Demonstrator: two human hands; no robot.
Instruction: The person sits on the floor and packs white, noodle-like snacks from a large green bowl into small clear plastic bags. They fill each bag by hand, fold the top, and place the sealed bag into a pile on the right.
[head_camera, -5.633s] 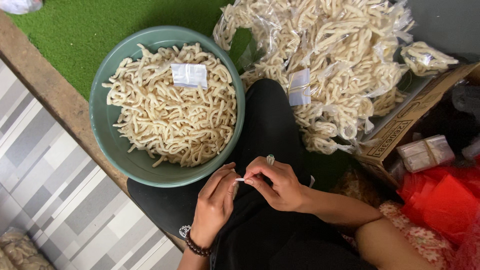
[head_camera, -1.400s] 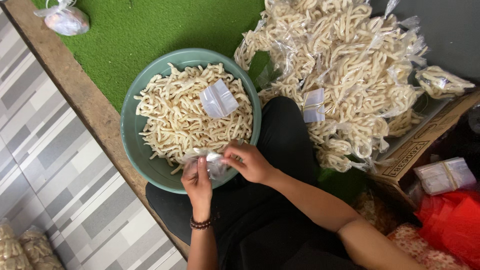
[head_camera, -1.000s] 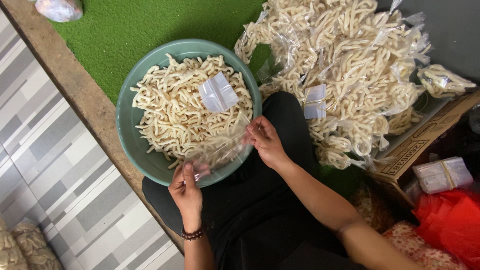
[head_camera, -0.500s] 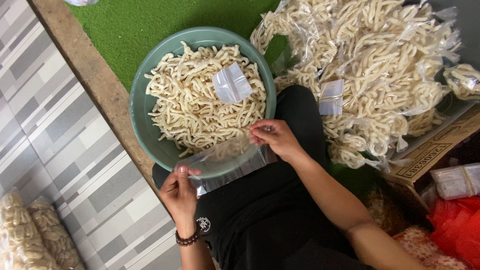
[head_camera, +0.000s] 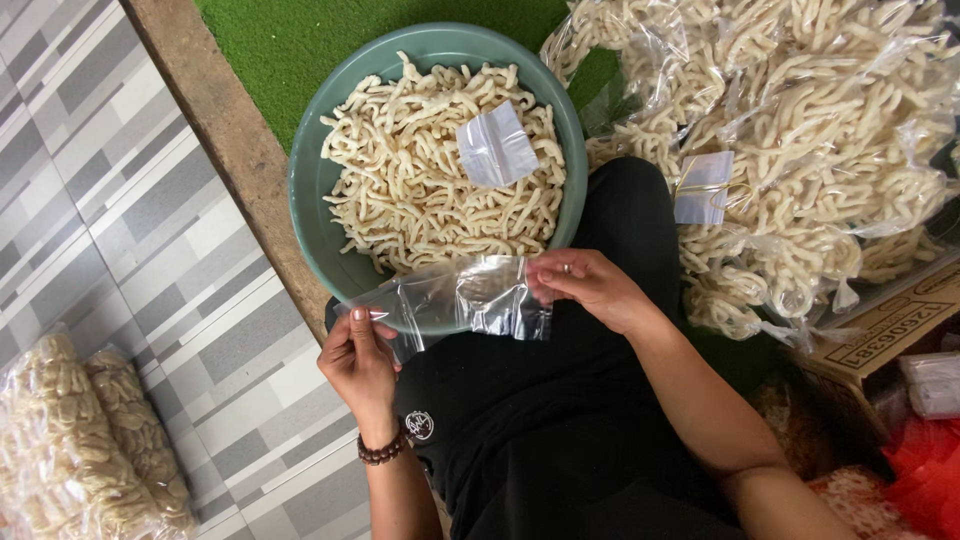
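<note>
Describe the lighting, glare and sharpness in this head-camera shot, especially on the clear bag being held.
Head view: light is soft and even, with only faint shadows. The clear plastic bag, stretched between the left hand and right hand, shows white glare streaks on its crinkles. The green basin of pale cracker sticks is sharp; no motion blur shows. The red plastic at the corner looks slightly soft.

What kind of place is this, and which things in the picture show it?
Probably a home or small workshop where snacks are packed by hand on the floor. A green basin holds loose pale cracker sticks, filled clear bags are piled nearby, and both hands stretch an empty plastic bag.
</note>
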